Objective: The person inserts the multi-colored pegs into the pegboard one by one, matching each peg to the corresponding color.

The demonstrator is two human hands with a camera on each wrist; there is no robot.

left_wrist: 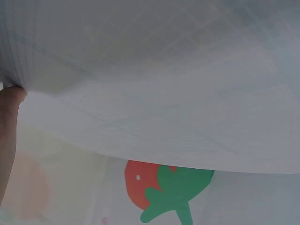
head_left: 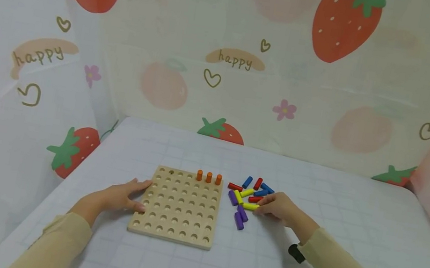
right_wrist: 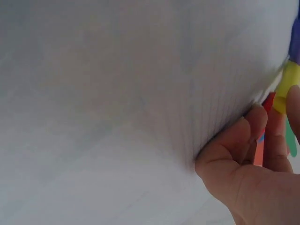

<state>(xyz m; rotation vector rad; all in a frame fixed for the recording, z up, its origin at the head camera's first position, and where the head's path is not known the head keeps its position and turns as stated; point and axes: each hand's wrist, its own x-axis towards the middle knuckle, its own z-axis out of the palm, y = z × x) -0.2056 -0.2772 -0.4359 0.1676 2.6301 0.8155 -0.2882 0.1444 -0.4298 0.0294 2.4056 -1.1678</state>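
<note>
A square wooden pegboard [head_left: 180, 203] with rows of round holes lies on the table. Three orange pegs [head_left: 209, 177] stand upright in its far row, toward the right corner. My left hand [head_left: 119, 196] rests at the board's left edge, fingers spread and the thumb on the near part; the left wrist view catches only a bit of it. Right of the board, my right hand [head_left: 280, 208] pinches the end of a yellow peg [right_wrist: 287, 86] between thumb and fingers. That peg lies at the near side of a loose group of red, blue, yellow and purple pegs [head_left: 238, 221].
The table [head_left: 338, 211] has a pale grid-patterned cover. Strawberry-printed cloth [head_left: 292, 80] hangs behind it and along both sides. A small black object [head_left: 297, 253] shows beneath my right wrist.
</note>
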